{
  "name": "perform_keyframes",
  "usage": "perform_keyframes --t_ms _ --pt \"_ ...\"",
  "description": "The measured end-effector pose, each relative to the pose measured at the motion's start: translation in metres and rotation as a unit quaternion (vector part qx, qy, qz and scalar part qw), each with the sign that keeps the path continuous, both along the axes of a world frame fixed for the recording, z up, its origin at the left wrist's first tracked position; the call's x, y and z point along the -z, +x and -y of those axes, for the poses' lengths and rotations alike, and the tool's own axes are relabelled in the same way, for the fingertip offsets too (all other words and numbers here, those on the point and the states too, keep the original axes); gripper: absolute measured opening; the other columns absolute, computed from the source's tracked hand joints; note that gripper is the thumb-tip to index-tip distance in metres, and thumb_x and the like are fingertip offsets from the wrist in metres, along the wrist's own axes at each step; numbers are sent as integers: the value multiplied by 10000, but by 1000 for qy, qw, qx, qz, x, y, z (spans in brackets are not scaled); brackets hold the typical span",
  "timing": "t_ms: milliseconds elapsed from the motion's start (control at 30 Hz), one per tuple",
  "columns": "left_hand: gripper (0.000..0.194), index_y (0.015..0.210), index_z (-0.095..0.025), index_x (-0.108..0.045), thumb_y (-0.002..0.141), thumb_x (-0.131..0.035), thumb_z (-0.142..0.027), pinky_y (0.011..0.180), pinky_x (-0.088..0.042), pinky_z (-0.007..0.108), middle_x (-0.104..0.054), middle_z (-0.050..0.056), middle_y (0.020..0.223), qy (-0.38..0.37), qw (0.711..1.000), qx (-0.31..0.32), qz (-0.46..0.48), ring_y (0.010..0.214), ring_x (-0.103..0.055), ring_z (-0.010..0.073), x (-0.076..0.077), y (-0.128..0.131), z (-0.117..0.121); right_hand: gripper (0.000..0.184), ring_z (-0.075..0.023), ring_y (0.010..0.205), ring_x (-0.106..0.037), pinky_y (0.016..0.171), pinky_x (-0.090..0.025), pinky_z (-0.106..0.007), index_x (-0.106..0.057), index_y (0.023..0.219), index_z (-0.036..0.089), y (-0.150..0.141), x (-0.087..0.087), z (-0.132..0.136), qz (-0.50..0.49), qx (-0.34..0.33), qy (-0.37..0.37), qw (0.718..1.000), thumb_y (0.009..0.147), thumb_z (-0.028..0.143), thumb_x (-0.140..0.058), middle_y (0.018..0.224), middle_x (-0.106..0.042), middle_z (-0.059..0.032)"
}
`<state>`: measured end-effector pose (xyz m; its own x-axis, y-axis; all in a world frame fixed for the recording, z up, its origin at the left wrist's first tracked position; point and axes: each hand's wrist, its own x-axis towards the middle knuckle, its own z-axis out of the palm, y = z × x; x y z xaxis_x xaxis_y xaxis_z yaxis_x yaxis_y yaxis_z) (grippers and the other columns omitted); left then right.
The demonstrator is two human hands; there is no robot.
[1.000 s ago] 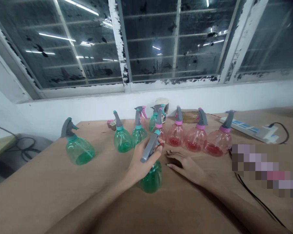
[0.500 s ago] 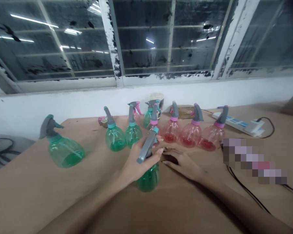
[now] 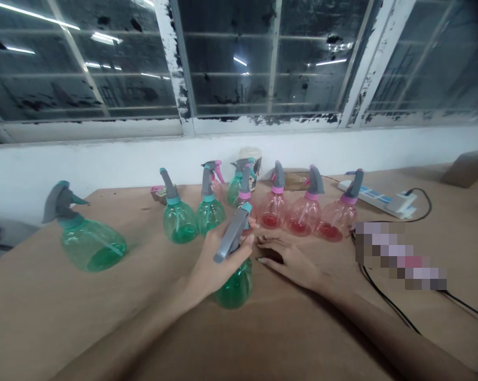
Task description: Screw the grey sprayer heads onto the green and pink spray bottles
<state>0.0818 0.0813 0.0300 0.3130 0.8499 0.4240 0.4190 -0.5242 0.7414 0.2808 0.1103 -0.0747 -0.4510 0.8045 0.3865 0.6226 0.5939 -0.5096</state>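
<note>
My left hand (image 3: 215,262) is wrapped round the neck of a green spray bottle (image 3: 234,283) with a grey trigger head, standing on the brown table (image 3: 104,317) in front of me. My right hand (image 3: 292,259) lies flat on the table just right of that bottle, fingers stretched out, holding nothing. Behind stand two green spray bottles (image 3: 178,219) and a row of three pink spray bottles (image 3: 302,219). Another green spray bottle (image 3: 88,241) leans at the far left.
More spray bottles (image 3: 239,182) and a paper cup (image 3: 254,159) stand near the white wall under the windows. A white power strip (image 3: 377,200) with a black cable (image 3: 385,301) lies at the right. A blurred patch covers something right of the pink bottles.
The view has swung a little to the right and up, so everything sits further left in the picture. My hands keep the same hold and place.
</note>
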Motion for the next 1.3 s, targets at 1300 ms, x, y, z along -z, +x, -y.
perform_keyframes --t_ms 1300 --pt "242 1034 -202 -526 795 -517 -233 652 -454 264 -620 38 894 0 1000 13 16 770 -592 165 1 0 0 368 -205 1168 -473 1009 -369 -423 -526 1183 231 0 -2 2 12 -5 -6 1000 841 367 -512 1210 -564 -65"
